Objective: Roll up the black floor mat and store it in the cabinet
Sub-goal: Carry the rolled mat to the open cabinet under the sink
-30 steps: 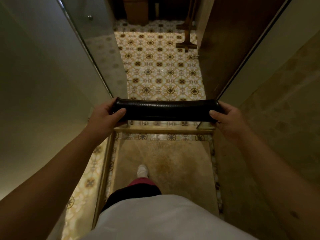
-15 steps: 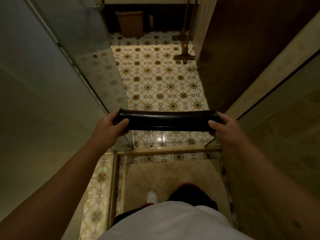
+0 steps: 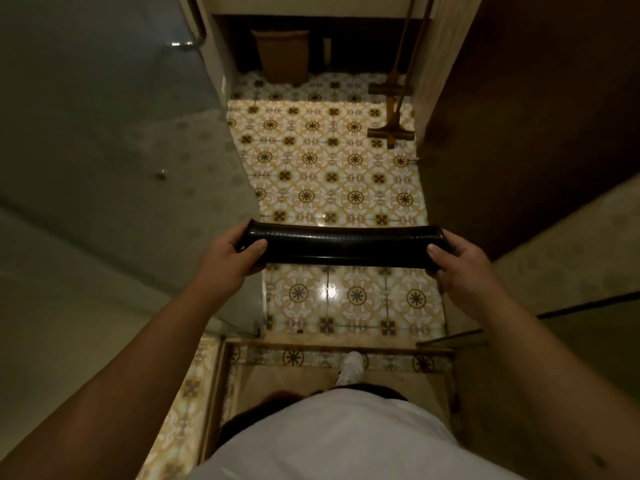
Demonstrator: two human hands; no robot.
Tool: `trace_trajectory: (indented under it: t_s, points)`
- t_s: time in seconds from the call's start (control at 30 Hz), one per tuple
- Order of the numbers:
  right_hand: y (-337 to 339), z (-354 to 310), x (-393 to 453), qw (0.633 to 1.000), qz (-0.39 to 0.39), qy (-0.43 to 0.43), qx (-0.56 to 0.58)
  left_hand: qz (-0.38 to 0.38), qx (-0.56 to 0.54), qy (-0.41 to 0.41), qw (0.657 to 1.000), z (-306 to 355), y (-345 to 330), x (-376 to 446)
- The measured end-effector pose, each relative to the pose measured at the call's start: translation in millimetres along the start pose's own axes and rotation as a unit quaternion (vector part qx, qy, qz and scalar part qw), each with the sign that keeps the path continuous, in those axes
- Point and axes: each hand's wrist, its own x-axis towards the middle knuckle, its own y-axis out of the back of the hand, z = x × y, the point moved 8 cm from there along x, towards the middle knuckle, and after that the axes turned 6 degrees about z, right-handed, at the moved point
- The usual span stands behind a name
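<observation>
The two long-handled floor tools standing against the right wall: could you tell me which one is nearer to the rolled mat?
The lower tool, whose head rests on the brightly lit tiles. The other tool stands farther back, in the shadow near the brown bin.

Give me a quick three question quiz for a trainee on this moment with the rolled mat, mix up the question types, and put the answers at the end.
1. True or false: the rolled black mat lies on the patterned tile floor.
2. Which holds the mat? A) left hand only B) right hand only C) both hands, one at each end
3. Fill in: the brown bin stands at the ____ end of the tiled floor, left of the two long-handled floor tools.

Key
1. False: it is held in the air, roughly level.
2. C
3. far
</observation>
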Motion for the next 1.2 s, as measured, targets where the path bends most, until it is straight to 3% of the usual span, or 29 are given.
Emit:
trace_trajectory:
  t_s: [0.43, 0.67, 0.87, 1.2]
  points:
    - [-2.3, -71.3, 143.3, 0.999, -0.013, 0.019, -0.046, 0.007, -0.051, 0.012, 0.999, 32.1, -49.8, 131.8]
    - [-26.9, -97.2, 247.0, 0.999, -0.001, 0.012, -0.035, 0.01, -0.056, 0.014, 0.998, 43.9, -64.4, 249.6]
    - [-54.6, -117.6, 333.5, 0.999, 0.028, -0.023, -0.018, 0.002, -0.051, 0.029, 0.998, 60.8, -69.5, 356.0]
    - [-97.7, -138.3, 447.2, 0.997, -0.012, -0.061, -0.033, 0.015, -0.031, 0.043, 0.998, 86.8, -59.0, 449.8]
